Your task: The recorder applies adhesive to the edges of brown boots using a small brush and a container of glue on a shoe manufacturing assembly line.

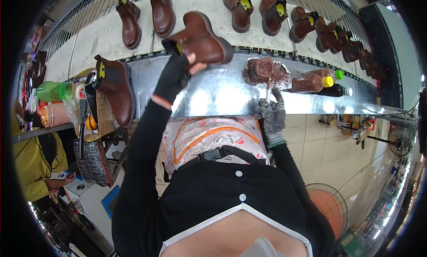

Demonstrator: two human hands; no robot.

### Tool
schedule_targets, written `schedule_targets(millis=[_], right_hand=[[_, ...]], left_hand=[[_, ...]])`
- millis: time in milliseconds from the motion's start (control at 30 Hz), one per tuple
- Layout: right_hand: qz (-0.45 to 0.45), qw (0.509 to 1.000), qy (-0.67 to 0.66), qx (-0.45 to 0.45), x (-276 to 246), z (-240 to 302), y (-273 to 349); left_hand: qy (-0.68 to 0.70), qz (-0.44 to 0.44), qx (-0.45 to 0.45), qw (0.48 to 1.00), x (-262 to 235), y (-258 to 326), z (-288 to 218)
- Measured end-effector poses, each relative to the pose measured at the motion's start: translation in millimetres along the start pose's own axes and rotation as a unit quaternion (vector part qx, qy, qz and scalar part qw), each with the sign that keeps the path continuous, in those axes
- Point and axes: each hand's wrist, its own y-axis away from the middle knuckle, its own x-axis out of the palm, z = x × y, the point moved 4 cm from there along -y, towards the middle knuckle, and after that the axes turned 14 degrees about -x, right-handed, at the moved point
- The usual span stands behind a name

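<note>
At the steel bench (213, 97), left hand (180, 68) grips a brown boot (202, 39); right hand (272, 114) rests half-open on its edge.

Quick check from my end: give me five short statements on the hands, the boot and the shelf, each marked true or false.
1. The left hand grips a brown boot. True.
2. The right hand is bare. False: it wears a grey knit glove.
3. A dark brown rag lies on the metal shelf. True.
4. The held boot is black. False: it is brown.
5. Bottles lie on the shelf at the person's right. True.
</note>
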Motion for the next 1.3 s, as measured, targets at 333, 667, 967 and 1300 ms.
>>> schedule_targets(millis=[333, 667, 967, 1300], right_hand=[[0.003, 0.993, 0.101, 0.06, -18, -73, 3], [-0.087, 0.987, -0.037, 0.132, -16, -77, 8], [-0.03, 0.975, 0.18, 0.124, -7, -57, 3], [-0.026, 0.983, 0.151, 0.097, -6, -56, 2]], left_hand=[[-0.329, -0.194, 0.114, 0.917, -27, -177, -109], [-0.452, -0.446, 0.384, 0.67, -37, -193, -115], [-0.513, -0.587, 0.184, 0.599, -141, -193, -172], [-0.548, -0.528, 0.136, 0.634, -138, -177, -178]])
